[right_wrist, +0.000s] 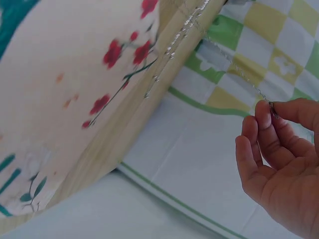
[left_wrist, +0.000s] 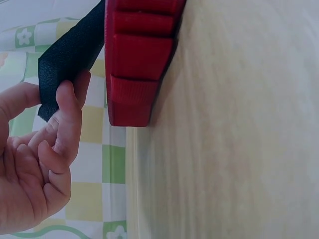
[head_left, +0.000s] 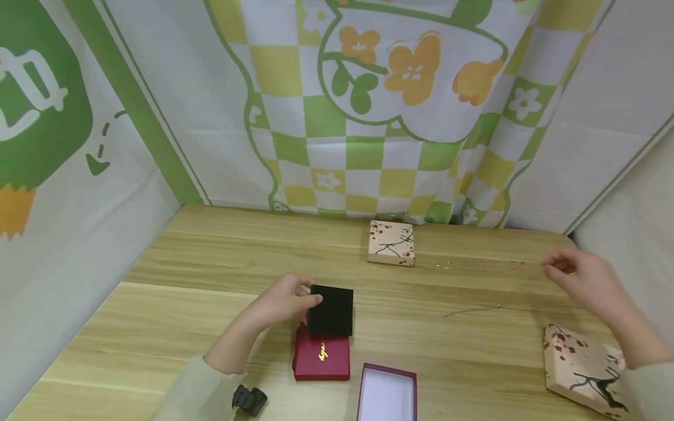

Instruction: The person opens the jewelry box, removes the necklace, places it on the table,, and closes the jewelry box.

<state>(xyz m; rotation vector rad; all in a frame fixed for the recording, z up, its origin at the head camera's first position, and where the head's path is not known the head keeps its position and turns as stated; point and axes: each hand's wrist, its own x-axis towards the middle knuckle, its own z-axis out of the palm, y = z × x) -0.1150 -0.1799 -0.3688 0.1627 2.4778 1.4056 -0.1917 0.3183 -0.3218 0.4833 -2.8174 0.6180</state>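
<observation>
My left hand (head_left: 284,301) pinches the left edge of a square black foam pad (head_left: 334,313) between thumb and fingers. The pad is tilted above a dark red jewelry box (head_left: 322,365) with gold lettering. In the left wrist view the pad (left_wrist: 70,55) stands beside the side of the red box (left_wrist: 139,59). Over the table's right side, my right hand (head_left: 587,283) pinches the end of a thin silver chain (right_wrist: 239,72) between thumb and forefinger. The chain slants away from the fingertips; its far end is unclear. Another silver chain (right_wrist: 174,45) lies on the table.
A red-rimmed box part with a white inside (head_left: 363,392) lies at the front edge. One flowered box (head_left: 391,242) stands at the back, another (head_left: 579,368) under my right forearm. A short chain (head_left: 471,310) lies mid-right. A black object (head_left: 250,400) is by my left sleeve.
</observation>
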